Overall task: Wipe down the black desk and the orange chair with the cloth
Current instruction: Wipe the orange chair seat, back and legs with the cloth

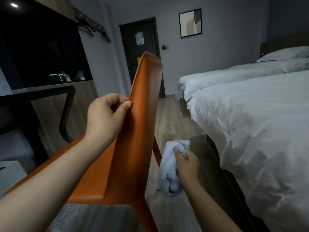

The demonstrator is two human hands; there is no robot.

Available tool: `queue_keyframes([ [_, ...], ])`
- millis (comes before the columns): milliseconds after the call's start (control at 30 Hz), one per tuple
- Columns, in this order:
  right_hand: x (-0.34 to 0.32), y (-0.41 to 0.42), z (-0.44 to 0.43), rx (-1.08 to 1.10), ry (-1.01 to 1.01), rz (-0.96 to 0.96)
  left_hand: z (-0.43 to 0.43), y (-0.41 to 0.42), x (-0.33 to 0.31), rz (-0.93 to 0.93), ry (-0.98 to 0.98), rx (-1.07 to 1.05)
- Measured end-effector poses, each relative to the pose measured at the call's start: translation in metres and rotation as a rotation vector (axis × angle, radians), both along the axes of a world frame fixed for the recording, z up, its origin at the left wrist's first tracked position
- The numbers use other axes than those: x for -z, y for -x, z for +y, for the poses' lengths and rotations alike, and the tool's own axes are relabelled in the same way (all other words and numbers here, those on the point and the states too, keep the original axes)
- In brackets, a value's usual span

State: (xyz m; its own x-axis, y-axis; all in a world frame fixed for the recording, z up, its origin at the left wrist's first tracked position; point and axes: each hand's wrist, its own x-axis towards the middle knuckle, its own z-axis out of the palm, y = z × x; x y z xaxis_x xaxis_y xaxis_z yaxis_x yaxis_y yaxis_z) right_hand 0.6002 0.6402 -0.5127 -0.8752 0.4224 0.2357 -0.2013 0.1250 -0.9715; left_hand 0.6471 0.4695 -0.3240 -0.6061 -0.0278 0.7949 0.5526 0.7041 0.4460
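The orange chair (138, 131) stands in the middle of the view, seen from the side, its tall backrest rising toward the door. My left hand (104, 116) grips the front edge of the backrest, thumb on the stitched seam. My right hand (186, 162) is lower, to the right of the chair beside its rear leg, closed on a bunched pale blue cloth (168, 171) that hangs down below the fingers. The black desk (35, 95) is at the left, behind the chair's seat.
Two beds with white bedding (250, 124) fill the right side, leaving a narrow strip of wooden floor (173, 118) between chair and bed. A dark door (142, 52) is at the far end. A plastic bottle (178, 99) stands on the floor by the far bed.
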Motion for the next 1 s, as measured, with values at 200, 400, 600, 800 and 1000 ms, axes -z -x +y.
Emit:
queue_keyframes([
  [200,-0.105,0.01,0.03,0.094,0.048,0.224,-0.004,-0.002,-0.007,-0.076,0.04,0.011],
  [400,-0.201,0.022,0.023,0.116,0.037,0.429,0.004,0.003,-0.029,-0.077,0.073,0.067],
  [600,-0.236,0.045,0.002,0.169,0.065,0.443,0.028,0.025,-0.037,0.05,0.003,0.028],
  [800,-0.232,0.06,0.003,0.04,0.064,0.443,0.033,0.031,-0.026,0.118,-0.088,0.028],
  [1000,-0.212,0.067,0.002,0.013,0.081,0.41,0.038,0.032,-0.021,0.173,-0.137,0.039],
])
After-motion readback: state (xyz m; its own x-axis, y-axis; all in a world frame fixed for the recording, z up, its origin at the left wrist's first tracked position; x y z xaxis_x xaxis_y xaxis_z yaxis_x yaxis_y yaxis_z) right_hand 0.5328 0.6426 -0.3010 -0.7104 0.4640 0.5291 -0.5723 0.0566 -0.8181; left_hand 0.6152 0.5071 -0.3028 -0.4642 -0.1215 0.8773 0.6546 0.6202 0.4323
